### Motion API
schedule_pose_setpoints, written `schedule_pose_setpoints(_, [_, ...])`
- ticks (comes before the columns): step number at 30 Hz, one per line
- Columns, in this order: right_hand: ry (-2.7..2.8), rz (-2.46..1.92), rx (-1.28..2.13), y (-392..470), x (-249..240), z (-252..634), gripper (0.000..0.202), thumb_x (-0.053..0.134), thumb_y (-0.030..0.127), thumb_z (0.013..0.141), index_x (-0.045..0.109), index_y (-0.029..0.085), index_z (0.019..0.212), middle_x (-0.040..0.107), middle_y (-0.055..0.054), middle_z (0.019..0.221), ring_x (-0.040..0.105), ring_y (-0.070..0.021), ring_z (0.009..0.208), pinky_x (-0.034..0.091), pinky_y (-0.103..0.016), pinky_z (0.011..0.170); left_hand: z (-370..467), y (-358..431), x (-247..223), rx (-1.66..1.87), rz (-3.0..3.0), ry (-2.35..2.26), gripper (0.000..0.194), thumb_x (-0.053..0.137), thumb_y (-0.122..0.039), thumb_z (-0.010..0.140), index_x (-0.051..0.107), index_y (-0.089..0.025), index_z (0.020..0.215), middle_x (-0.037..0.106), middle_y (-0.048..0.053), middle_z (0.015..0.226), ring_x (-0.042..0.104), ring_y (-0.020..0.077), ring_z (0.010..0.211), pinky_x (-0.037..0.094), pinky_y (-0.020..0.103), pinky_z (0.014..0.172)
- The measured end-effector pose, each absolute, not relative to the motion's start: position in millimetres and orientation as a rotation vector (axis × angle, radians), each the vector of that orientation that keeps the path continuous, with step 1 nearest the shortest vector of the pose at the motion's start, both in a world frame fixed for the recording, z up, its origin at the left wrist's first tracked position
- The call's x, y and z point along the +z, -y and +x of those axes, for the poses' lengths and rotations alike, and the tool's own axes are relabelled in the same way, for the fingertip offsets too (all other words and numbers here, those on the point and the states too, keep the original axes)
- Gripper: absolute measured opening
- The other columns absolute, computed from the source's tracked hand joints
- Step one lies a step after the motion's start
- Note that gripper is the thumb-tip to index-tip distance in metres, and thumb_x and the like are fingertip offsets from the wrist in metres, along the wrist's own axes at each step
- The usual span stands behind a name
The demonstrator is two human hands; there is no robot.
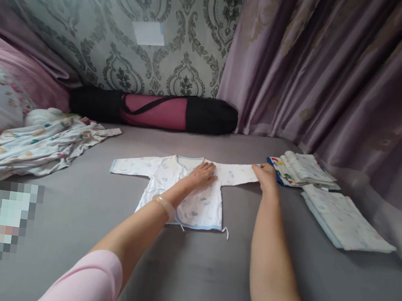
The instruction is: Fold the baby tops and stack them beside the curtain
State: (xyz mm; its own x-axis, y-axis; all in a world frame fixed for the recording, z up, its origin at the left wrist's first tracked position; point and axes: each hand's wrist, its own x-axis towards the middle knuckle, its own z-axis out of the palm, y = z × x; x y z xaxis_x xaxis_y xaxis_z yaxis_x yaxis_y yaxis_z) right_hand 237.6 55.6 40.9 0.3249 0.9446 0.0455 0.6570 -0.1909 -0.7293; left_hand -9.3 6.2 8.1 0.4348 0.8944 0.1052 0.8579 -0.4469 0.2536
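resting palm-down with the left hand [203,176], fingers loose and extended, on the upper body of a small white long-sleeved cloth shirt [201,204] with pale blue trim and faint prints; gripping nothing there, just pressing or smoothing, to judge by the pose. pinching with the right hand [266,177], thumb and fingers closed, the end of the near sleeve [238,175], drawn straight out to the right of the left hand. to be found directly under and around the left hand, laid on a plain grey sheet [207,278].

seemingly well through the spreading out: opened flat, with the far sleeve [135,164] lying straight to the left of the left hand, untouched. not yet folded anywhere across the body; left loose at the hem, below the left hand, with a thin white tie [226,233].

already folded, just beyond and to the right of the right hand: a pile of pale printed cloths [305,168]. likewise folded, farther right and nearer the camera: a flat white printed cloth [349,222]. lying rumpled, well to the left of the left hand: a white cloth with coloured prints [36,145].
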Motion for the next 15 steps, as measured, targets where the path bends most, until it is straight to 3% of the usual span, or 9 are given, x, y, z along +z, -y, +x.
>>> schedule_pose_setpoints(7, [1.017, -1.628, 0.942, -44, 69, 214, 0.014, 0.054, 0.021, 0.075, 0.065, 0.013, 0.079, 0.056, 0.001, 0.052, 0.050, -0.0119, 0.044, 0.039, -0.020, 0.039, -12, -10, 17, 0.200, 2.461, -1.566, 0.058, 0.044, -0.048, 0.093, 0.037, -0.018, 0.142, 0.037, 0.014, 0.152, 0.035, 0.0304, 0.138, 0.034, 0.048, 0.109])
schedule_pose_setpoints(15, [0.960, -1.417, 1.154, -28, 104, 175, 0.006, 0.054, 0.014, 0.081, 0.058, 0.015, 0.077, 0.056, 0.004, 0.054, 0.051, -0.0087, 0.044, 0.036, -0.015, 0.034, -14, -30, 28, 0.093, 2.413, -1.556, 0.070, 0.055, -0.061, 0.081, 0.043, -0.025, 0.140, 0.041, 0.015, 0.145, 0.039, 0.0373, 0.131, 0.035, 0.052, 0.105])
